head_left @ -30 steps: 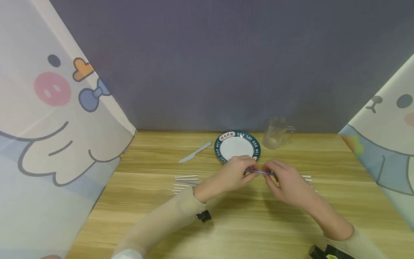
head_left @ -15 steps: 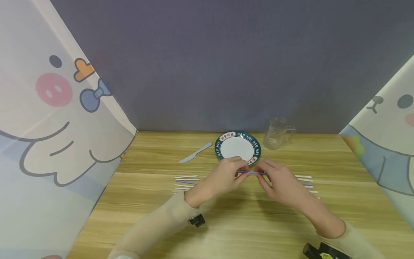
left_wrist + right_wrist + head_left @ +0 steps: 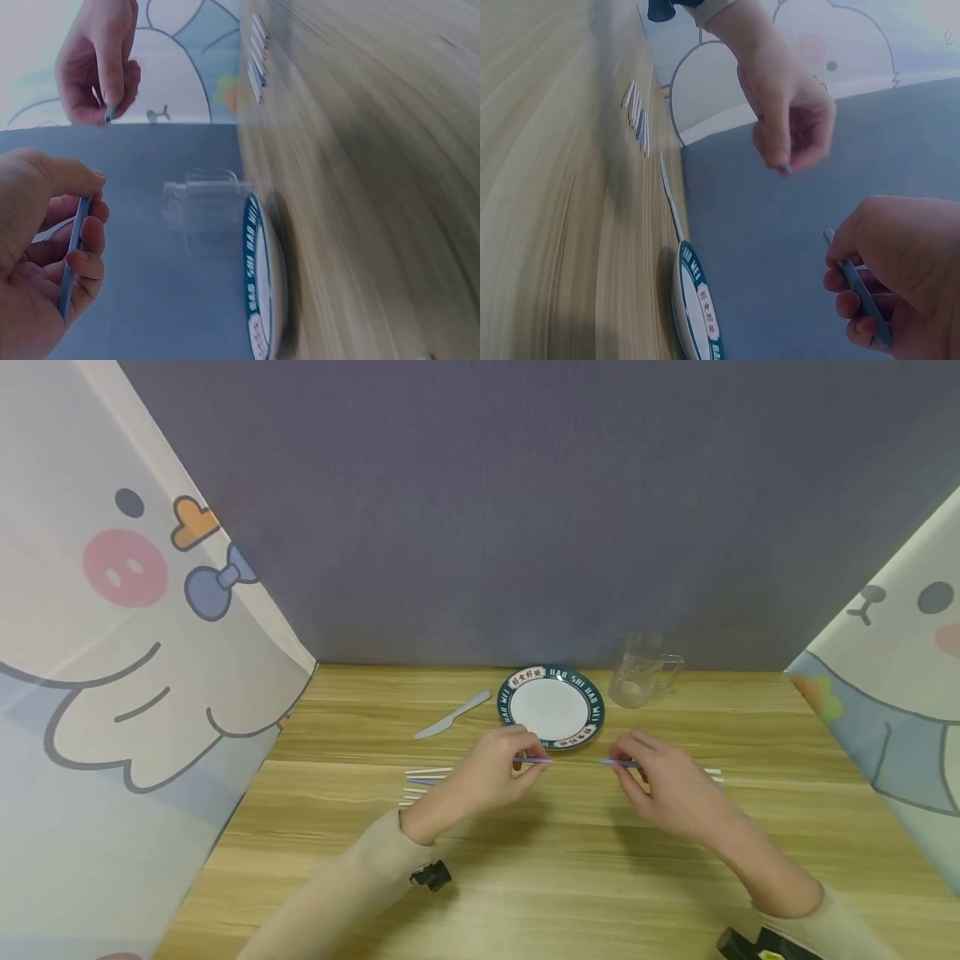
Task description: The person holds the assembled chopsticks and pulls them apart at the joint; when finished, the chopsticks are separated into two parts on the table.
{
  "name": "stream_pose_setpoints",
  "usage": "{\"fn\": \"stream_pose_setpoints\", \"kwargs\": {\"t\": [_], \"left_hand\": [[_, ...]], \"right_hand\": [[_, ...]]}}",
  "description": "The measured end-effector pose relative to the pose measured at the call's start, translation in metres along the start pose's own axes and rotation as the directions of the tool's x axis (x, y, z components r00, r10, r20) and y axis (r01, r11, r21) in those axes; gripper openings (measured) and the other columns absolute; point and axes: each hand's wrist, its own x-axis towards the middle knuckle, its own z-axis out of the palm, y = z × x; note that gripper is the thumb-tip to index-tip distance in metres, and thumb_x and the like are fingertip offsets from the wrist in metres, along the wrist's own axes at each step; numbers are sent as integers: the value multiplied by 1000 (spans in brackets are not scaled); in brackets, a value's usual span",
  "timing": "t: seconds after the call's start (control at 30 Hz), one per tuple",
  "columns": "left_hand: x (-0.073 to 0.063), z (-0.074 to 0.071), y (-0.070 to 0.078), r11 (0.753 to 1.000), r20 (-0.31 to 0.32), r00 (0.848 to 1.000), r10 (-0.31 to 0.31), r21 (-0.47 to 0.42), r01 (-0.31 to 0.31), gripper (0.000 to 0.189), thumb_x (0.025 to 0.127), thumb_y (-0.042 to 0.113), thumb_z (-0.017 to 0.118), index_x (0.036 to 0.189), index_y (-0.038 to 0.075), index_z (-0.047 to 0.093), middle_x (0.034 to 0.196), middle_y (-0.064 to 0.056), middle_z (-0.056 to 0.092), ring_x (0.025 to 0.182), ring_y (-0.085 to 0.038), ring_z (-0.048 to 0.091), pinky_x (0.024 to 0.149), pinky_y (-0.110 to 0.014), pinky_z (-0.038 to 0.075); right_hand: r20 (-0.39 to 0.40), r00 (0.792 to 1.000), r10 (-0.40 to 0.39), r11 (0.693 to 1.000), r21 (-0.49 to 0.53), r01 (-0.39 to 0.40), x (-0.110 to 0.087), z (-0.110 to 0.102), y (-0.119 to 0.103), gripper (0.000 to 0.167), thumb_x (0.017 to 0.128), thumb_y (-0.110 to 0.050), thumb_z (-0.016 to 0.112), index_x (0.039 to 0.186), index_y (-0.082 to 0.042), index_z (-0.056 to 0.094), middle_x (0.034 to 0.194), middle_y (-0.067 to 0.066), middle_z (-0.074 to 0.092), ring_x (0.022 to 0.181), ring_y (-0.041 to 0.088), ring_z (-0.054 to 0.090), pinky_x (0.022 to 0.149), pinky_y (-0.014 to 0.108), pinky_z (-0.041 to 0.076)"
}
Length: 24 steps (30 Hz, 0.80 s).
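Observation:
Above the table, my left hand [image 3: 497,768] pinches a short purple-blue stick piece [image 3: 73,262] between thumb and fingertips. My right hand [image 3: 667,781] grips another stick piece [image 3: 864,298] of the same colour, lying along its curled fingers. A gap separates the inner ends of the two pieces, just in front of the plate [image 3: 504,703]. White sticks [image 3: 429,771] and a purple-blue one lie in a row beyond my left forearm, partly hidden by it. More white sticks [image 3: 712,771] show past my right hand, which covers most of that row.
The round plate has a dark green lettered rim. A pale knife [image 3: 452,715] lies to its left, and a clear measuring jug [image 3: 634,681] stands to its right. A grey panel [image 3: 480,510] rises behind the wooden table [image 3: 555,877], with cartoon-printed sheets at both sides.
Earlier one purple-blue stick appeared to span both hands. Now the hands have moved apart, the left to the left and the right slightly right, each with a separate piece.

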Motion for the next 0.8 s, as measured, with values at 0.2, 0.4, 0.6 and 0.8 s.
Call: {"fn": "stream_pose_setpoints", "kwargs": {"t": [0.2, 0.4, 0.6, 0.8], "left_hand": [[-20, -8, -19, 999, 7, 999, -43, -2, 43, 5, 92, 4, 75, 97, 6, 76, 93, -3, 76, 79, -15, 69, 69, -22, 60], [-40, -17, -36, 998, -7, 998, -63, 25, 63, 10, 87, 0, 72, 95, 5, 76, 90, -4, 74, 74, -14, 64, 65, -16, 53], [-61, -23, -46, 996, -13, 997, -81, 40, 81, 10, 85, -2, 73, 91, 5, 75, 87, -3, 70, 72, -15, 63, 63, -15, 52], [-77, -28, -51, 994, -1, 995, -100, 43, 100, 10, 85, -2, 74, 91, 5, 77, 86, -1, 66, 72, -14, 63, 63, -19, 56]], "right_hand": [[-2, 1000, 27, 999, -27, -27, -9, -4, 10, 22, 85, 2, 81, 95, -13, 68, 91, -8, 64, 68, -1, 46, 56, 18, 42], [13, 999, 45, 998, -41, -44, -28, -5, 28, 27, 81, 4, 83, 93, -14, 67, 88, -10, 60, 68, -4, 43, 54, 17, 40], [23, 999, 48, 996, -74, -46, -46, -5, 42, 29, 78, 4, 83, 93, -15, 67, 87, -12, 57, 69, -4, 41, 54, 17, 37], [39, 997, 66, 995, -73, -63, -60, -8, 53, 31, 75, 7, 83, 94, -13, 68, 91, -9, 62, 71, -4, 49, 55, 17, 45]]}}
